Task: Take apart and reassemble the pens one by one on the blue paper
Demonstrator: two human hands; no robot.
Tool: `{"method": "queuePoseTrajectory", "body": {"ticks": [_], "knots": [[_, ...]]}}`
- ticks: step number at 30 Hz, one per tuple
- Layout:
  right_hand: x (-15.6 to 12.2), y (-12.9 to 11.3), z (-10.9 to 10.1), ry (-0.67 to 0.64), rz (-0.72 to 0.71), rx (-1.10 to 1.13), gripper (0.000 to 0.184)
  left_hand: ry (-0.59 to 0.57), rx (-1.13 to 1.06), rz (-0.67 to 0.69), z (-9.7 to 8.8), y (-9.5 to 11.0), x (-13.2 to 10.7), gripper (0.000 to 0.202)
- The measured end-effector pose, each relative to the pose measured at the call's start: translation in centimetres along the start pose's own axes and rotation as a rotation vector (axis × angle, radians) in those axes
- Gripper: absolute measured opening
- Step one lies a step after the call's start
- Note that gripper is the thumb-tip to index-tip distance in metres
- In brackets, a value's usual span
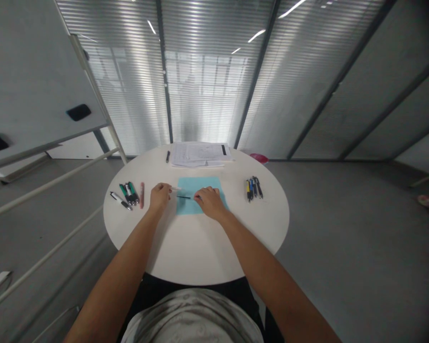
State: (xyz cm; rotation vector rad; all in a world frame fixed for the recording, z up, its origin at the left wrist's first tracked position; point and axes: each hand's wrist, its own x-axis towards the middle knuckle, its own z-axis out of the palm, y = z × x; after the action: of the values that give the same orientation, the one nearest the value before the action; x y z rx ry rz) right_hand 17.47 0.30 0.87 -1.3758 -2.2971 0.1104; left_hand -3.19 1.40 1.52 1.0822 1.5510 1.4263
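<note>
Left hand (pixel 160 197) closed on a pale pen barrel (pixel 175 188), right hand (pixel 208 202) pinching a black refill (pixel 184 197) above a blue sheet (pixel 200 183).

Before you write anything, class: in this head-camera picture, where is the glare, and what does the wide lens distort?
In the head view, bright striped glare lies across the white slatted window blinds, the dark metal wall frames lean sharply outward, and the round white table looks stretched toward the camera.
</note>
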Motion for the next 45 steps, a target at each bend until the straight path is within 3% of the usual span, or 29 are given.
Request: {"method": "queuePoseTrajectory", "body": {"ticks": [3, 6, 10, 14, 18, 24, 31, 41, 45], "knots": [[0.5, 0.8, 0.3, 0.061, 0.129, 0.314, 0.014, 0.004, -0.102, -0.080, -0.2, 0.0, 0.2, 0.018], [1.1, 1.3, 0.4, 0.155, 0.258, 0.845, 0.021, -0.036, -0.259, -0.176, -0.4, 0.1, 0.4, 0.020], [1.4, 1.1, -0.3, 0.192, 0.385, 1.371, 0.024, -0.172, -0.447, -0.304, -0.3, 0.6, 0.1, 0.022], [1.3, 0.5, -1.5, 0.267, 0.422, 1.658, 0.031, -0.336, -0.490, -0.305, 0.0, 0.9, -0.5, 0.024], [1.4, -0.1, -2.3, 0.328, 0.521, 1.680, 0.036, -0.505, -0.422, -0.251, 0.2, 0.9, -1.3, 0.029], [1.3, -0.5, -1.9, 0.257, 0.514, 1.601, 0.039, -0.703, -0.330, -0.227, 0.5, 1.2, -2.6, 0.037], [1.1, -0.3, -1.7, 0.255, 0.522, 1.503, 0.060, -0.757, -0.246, -0.184, 0.8, 0.4, -2.4, 0.036], [1.1, -0.5, -1.4, 0.167, 0.530, 1.513, 0.057, -0.868, -0.065, -0.039, 1.1, 0.7, -2.8, 0.037], [1.2, -0.3, -1.4, 0.245, 0.553, 1.554, 0.054, -0.860, -0.023, -0.020, 0.9, 0.7, -2.9, 0.036]]}}
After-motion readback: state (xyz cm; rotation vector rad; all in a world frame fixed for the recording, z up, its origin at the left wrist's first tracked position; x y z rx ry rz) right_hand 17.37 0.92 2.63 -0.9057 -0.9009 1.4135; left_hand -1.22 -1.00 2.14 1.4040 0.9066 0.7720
